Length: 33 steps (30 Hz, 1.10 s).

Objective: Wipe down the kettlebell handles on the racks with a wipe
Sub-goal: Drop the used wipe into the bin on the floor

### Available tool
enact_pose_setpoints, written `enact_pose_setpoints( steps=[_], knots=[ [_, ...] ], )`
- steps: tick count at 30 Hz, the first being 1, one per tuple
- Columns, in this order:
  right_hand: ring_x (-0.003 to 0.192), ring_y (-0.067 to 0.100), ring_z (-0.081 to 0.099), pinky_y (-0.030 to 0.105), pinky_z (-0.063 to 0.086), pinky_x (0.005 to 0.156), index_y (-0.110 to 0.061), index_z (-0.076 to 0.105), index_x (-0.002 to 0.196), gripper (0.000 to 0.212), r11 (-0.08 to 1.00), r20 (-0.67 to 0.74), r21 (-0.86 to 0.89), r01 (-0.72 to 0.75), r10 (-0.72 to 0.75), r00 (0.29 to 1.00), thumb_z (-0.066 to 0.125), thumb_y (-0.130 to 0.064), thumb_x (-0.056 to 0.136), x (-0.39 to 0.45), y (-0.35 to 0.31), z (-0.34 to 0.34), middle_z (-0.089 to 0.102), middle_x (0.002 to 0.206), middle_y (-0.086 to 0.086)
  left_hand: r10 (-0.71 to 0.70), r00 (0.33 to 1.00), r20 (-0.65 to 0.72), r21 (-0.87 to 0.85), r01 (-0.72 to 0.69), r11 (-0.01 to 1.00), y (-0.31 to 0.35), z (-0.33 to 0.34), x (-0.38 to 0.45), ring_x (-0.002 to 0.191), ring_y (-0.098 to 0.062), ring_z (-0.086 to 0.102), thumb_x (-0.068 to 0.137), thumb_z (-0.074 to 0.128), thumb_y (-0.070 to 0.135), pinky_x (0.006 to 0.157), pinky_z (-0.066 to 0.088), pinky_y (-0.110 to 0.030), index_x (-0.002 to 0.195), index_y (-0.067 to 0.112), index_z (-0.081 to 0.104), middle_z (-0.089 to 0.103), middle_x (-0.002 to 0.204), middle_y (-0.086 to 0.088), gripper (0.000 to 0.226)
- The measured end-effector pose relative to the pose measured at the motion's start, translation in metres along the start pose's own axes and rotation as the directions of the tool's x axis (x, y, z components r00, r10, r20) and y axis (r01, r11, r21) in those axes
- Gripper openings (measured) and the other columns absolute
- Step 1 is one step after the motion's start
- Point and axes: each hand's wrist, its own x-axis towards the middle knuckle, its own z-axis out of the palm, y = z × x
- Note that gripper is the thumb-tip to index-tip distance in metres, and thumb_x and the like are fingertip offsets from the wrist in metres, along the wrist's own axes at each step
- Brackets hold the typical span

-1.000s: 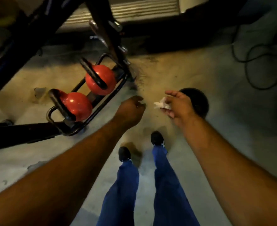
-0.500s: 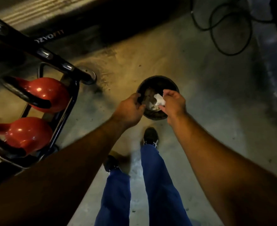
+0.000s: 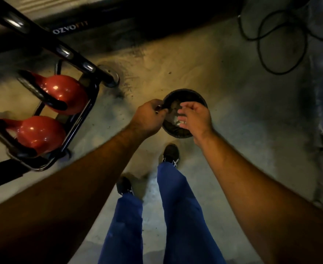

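The rack (image 3: 88,115) with two red kettlebells (image 3: 65,96) sits at nine o'clock. At centre, a dark bin (image 3: 185,96) holds the wipe (image 3: 176,121), apparently just dropped. The right hand (image 3: 195,119) spreads empty above it; the left hand (image 3: 149,119) curls, seemingly pinching the rim. This looks like disposal; next comes a fresh wipe

Dim warm light, deep corner shadows, wide-angle bending, slight blur

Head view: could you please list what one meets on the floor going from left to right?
Lower red kettlebell → upper red kettlebell → left hand → black bin → coiled black cable.
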Motion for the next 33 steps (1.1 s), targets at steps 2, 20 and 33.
enact_pose_setpoints(
  steps=[2,20,33],
  knots=[
    [0.076,0.017,0.067,0.036,0.055,0.068,-0.022,0.067,0.099,0.014,0.996,0.055,-0.049,0.073,-0.071,0.996,0.056,-0.014,0.100,-0.027,-0.018,-0.002,0.071,0.090,0.002,0.003,0.998,-0.058,-0.023,-0.004,1.000,0.013,-0.018,-0.026,0.097,-0.013,0.058,0.097,0.057,0.030,0.076,0.043,-0.020,0.134,0.016,0.056,0.065,0.117,-0.005,0.039],
    [0.077,0.016,0.065,0.025,0.048,0.066,-0.031,0.067,0.082,0.009,0.490,0.677,-0.362,0.793,-0.447,0.585,0.064,-0.026,0.089,-0.466,-0.053,0.139,0.072,0.091,0.003,-0.075,0.721,-0.689,-0.244,-0.132,0.961,-0.117,-0.196,-0.497,0.102,-0.019,0.066,0.092,0.061,0.033,0.094,0.053,-0.037,0.127,0.022,0.061,0.070,0.112,-0.003,0.036],
    [0.078,0.023,0.071,0.049,0.059,0.083,-0.030,0.071,0.081,0.008,-0.004,0.988,-0.147,0.989,-0.052,0.147,0.067,-0.037,0.080,-0.716,0.136,0.369,0.074,0.076,0.001,-0.513,0.243,-0.824,-0.522,0.029,0.852,-0.397,-0.199,-0.798,0.119,-0.016,0.058,0.096,0.057,0.040,0.097,0.048,-0.031,0.139,0.026,0.050,0.064,0.128,0.002,0.046]
  ],
)
